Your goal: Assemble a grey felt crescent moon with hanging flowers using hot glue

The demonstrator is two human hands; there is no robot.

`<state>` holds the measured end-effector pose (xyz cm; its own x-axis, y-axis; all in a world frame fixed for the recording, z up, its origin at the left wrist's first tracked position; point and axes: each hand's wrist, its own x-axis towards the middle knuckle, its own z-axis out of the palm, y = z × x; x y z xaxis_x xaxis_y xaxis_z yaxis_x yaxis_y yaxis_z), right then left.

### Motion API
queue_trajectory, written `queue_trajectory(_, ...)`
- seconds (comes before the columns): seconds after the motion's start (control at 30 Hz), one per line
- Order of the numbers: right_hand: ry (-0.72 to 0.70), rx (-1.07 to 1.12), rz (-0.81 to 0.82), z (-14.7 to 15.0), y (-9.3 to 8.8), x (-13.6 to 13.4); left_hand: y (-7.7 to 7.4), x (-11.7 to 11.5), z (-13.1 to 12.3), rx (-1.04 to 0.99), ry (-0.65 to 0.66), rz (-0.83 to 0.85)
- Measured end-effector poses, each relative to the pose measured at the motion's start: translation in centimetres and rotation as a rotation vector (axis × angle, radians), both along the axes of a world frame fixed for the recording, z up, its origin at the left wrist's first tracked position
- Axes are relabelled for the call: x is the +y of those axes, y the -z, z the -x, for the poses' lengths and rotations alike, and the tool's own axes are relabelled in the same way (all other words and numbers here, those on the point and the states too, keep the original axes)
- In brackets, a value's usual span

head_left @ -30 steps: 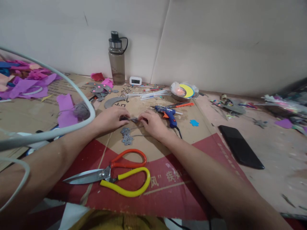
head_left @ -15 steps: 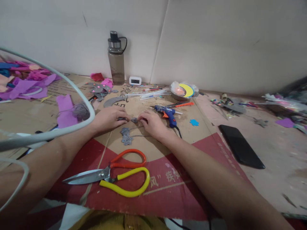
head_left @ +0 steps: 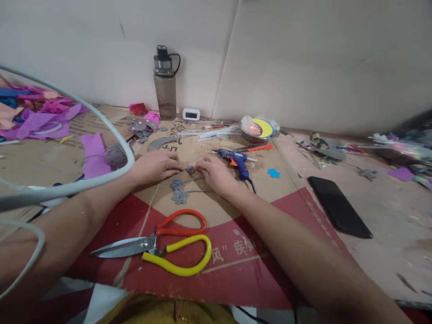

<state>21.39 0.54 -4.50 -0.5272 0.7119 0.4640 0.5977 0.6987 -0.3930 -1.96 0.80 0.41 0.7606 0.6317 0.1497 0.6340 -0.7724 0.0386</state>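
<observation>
From the head view, I have a small grey piece (head_left: 190, 169) between my two hands, low over the cardboard (head_left: 249, 281). My left hand (head_left: 157, 165) has its thumb and fingers closed on a grey sliver, which seems part of that same piece; my right hand (head_left: 216, 174) has its fingertips together, pinching what looks like the other end. I judge this to be fine handling of the piece itself, and the next move calls for a light, steady pinch from both sides (so little of it shows that I can't make out its shape).

Just nearer me lie grey flower shapes (head_left: 179, 196), thin strands running from them toward my right hand; those could snag on my fingers. The blue glue gun (head_left: 240, 164) lies close beyond that hand, its nozzle pointing left, so I'd mind the tip. Scissors (head_left: 151, 244) with red and yellow handles rest open-looped between my forearms, well apart from the work. A pale tube (head_left: 67, 191) loops across my left side, hiding some of what lies there. Further off are a black phone (head_left: 339, 207), a blue flower cutout (head_left: 273, 173) and a bottle (head_left: 165, 95).
</observation>
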Motion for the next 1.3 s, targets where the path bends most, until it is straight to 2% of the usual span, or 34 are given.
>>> queue_trajectory(0.27, 0.006, -0.113, -0.098, -0.5, 0.3, 0.1, -0.2, -0.3, -0.2, -0.015, -0.009, 0.030)
queue_trajectory(0.57, 0.033, -0.063, -0.029, -0.5, -0.1, 0.0, 0.0, 0.0, -0.1, -0.038, 0.001, 0.014)
queue_trajectory(1.0, 0.036, -0.151, -0.087, -0.4, 0.0, 0.2, 0.1, -0.2, -0.1, -0.040, -0.002, 0.001)
queue_trajectory(1.13, 0.028, -0.201, -0.149, -0.6, 0.2, 0.3, 0.0, -0.2, -0.2, -0.017, 0.001, -0.003)
queue_trajectory(1.3, 0.003, -0.311, -0.179, -0.5, -0.8, -0.4, -0.1, -0.3, -0.3, 0.026, 0.014, -0.029)
